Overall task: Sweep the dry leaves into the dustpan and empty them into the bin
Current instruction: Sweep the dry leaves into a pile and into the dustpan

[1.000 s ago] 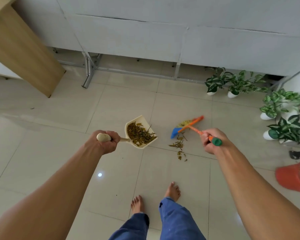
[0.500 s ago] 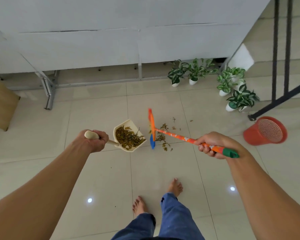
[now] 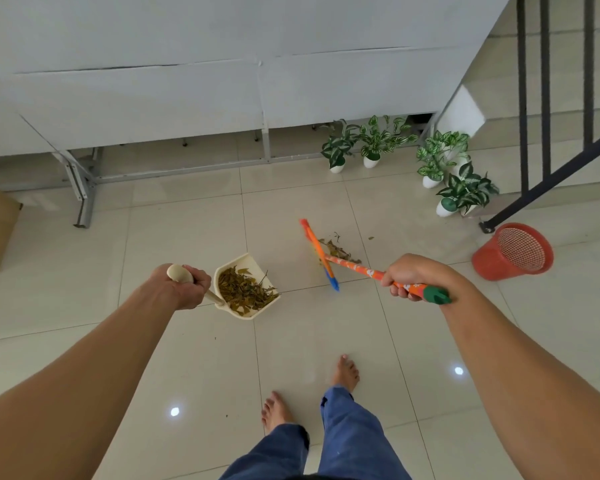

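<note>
Within the last second the broom [image 3: 321, 258] had swung away from the dustpan [image 3: 246, 289], which the left hand [image 3: 184, 287] gripped by its handle, already loaded. The right hand [image 3: 409, 277] was wrapped round the broom's handle. A small leaf pile [image 3: 336, 251] remained on the floor [image 3: 187, 358] beside the bristles, and the red bin [image 3: 513, 251] stood nearby, so another sweep seemed due before emptying.

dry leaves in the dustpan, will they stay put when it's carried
Probably light and loose: the dry leaves lie heaped, a few stems poking past the dustpan lip. Tilting it forward would likely spill them.

Indoor home spot nr stairs, w/ glossy tiled floor [image 3: 187, 237], potted plants [image 3: 371, 143], stair railing [image 3: 546, 98]
</note>
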A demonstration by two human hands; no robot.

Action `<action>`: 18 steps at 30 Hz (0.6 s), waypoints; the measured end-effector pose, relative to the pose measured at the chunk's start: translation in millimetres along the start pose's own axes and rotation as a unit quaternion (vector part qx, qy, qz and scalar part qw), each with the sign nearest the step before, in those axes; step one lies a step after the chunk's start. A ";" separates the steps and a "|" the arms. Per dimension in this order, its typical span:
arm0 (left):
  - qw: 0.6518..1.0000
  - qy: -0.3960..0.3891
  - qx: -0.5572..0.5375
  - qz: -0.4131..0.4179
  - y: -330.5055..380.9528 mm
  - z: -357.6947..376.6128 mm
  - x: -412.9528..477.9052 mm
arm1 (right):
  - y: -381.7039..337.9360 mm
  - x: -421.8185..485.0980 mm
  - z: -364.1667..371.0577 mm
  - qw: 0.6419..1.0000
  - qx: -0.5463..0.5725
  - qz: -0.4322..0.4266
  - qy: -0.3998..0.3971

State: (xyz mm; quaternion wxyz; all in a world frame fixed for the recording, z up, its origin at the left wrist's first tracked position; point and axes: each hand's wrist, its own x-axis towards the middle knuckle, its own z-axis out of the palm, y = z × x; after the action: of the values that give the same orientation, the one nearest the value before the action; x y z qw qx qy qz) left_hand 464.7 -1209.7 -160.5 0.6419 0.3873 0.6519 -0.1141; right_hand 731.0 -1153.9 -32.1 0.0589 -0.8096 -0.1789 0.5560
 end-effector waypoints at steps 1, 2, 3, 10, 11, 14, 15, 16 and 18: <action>0.999 -0.017 -0.031 0.013 9.6 -3.6 19.4 | 0.0 -3.9 -2.7 1.000 0.010 -0.006 -0.003; 0.998 -0.031 -0.043 0.025 1.9 -3.5 30.2 | -0.1 -6.4 -4.5 1.000 0.021 -0.011 -0.008; 0.997 -0.049 -0.055 0.028 0.3 1.9 34.2 | -0.2 -7.4 -5.2 0.999 0.030 -0.015 -0.013; 0.986 -0.013 -0.168 0.002 -5.2 -4.9 37.9 | -0.4 23.0 -1.4 0.987 0.150 -0.006 -0.052; 0.985 -0.002 -0.175 -0.005 -5.6 -1.5 38.9 | 0.6 31.0 -1.9 0.980 0.189 -0.004 -0.059; 0.983 0.023 -0.180 -0.029 0.0 -2.1 44.3 | 4.3 53.2 -5.2 0.943 0.320 0.000 -0.091; 0.982 0.027 -0.182 -0.035 2.1 -1.4 48.7 | 5.2 59.5 -6.7 0.926 0.364 0.004 -0.104; 0.981 0.025 -0.188 -0.040 3.0 1.6 52.2 | 6.1 64.6 -8.1 0.909 0.401 0.010 -0.114; 0.979 0.048 -0.191 -0.045 10.1 2.9 52.7 | 6.2 71.1 -13.7 0.887 0.445 0.020 -0.120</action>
State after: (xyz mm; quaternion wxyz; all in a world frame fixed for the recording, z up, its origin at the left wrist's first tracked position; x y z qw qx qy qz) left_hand 479.9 -1185.9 -206.1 0.6666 0.2324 0.7082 0.0025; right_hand 767.6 -1133.0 -91.3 0.3801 -0.6290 0.0975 0.6711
